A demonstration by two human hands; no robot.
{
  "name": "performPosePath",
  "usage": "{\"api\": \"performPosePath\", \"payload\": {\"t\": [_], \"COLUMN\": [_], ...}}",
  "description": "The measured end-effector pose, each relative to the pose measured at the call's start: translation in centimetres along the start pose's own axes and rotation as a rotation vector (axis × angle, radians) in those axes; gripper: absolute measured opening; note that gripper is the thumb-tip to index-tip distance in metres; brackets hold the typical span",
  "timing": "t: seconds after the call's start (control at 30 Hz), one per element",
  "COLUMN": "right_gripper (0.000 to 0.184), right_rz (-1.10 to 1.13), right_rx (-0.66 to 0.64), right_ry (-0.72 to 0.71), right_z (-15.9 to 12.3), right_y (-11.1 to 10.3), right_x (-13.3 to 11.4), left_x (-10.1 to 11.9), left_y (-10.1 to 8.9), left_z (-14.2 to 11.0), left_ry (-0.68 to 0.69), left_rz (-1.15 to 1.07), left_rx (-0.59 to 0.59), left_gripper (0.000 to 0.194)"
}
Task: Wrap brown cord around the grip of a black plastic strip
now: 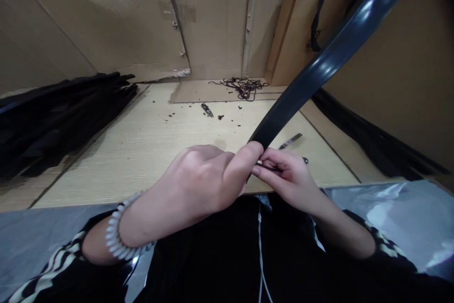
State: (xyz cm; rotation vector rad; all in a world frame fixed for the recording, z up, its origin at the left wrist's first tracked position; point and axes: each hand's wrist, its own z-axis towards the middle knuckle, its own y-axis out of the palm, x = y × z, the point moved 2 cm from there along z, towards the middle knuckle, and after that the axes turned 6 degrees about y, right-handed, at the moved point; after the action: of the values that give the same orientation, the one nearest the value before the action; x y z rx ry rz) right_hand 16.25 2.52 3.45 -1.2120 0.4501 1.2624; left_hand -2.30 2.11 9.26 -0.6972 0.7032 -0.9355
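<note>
A long glossy black strap (305, 81) with a hole near its far end rises toward the upper right. My left hand (209, 175) is closed around its lower end, thumb on top. Against that end, my right hand (289, 175) pinches a thin dark piece (271, 167) between thumb and fingers. Whether this piece is a tool or part of the strap I cannot tell. Just beyond the right hand lies a narrow metal tool (291, 141). The strap's lowest tip is mostly hidden by my fingers.
Small thread snips (207, 110) and dark scraps lie on the pale table (142, 151). Tangled dark cord (246, 88) sits at the back. Black strips are piled at left (64, 114) and right (372, 137). A brown paper bag (301, 33) stands against the cardboard wall (213, 24).
</note>
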Motion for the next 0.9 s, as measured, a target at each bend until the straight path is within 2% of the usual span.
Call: {"api": "performPosePath", "payload": {"t": [0.13,0.27,0.37,0.5,0.63,0.73,0.8,0.9], "right_gripper": [0.029,0.027,0.026,0.022,0.019,0.020,0.023,0.029], "right_rz": [-0.060,-0.091,-0.101,-0.108,-0.059,-0.022,0.002,0.031], "right_rx": [0.011,-0.025,-0.009,0.037,0.033,0.021,0.009,-0.014], "right_ry": [-0.035,0.016,0.067,0.073,0.090,0.113,0.137,0.209], "right_z": [-0.1,-0.3,-0.1,0.2,0.2,0.0,-0.1,0.0], "right_y": [-0.2,-0.2,0.1,0.4,0.8,1.1,1.2,1.1], "right_x": [-0.6,-0.9,-1.0,-1.2,-1.4,-1.3,-1.1,-0.7], "left_x": [0.2,0.4,0.3,-0.4,-1.6,-2.4,-2.9,-3.5], "left_y": [-0.5,0.1,0.5,0.8,1.7,2.3,2.3,1.7], "left_z": [1.2,1.5,1.3,0.7,-0.5,-1.7,-2.4,-3.1], "left_ry": [0.073,0.162,0.163,0.159,0.124,0.093,0.040,-0.126], "left_rz": [0.063,0.152,0.197,0.119,-0.127,-0.128,-0.153,-0.285], "left_rx": [-0.135,-0.104,-0.112,-0.106,0.048,0.133,0.151,0.139], "left_gripper": [0.017,0.020,0.023,0.021,0.010,0.012,0.016,0.025]}}
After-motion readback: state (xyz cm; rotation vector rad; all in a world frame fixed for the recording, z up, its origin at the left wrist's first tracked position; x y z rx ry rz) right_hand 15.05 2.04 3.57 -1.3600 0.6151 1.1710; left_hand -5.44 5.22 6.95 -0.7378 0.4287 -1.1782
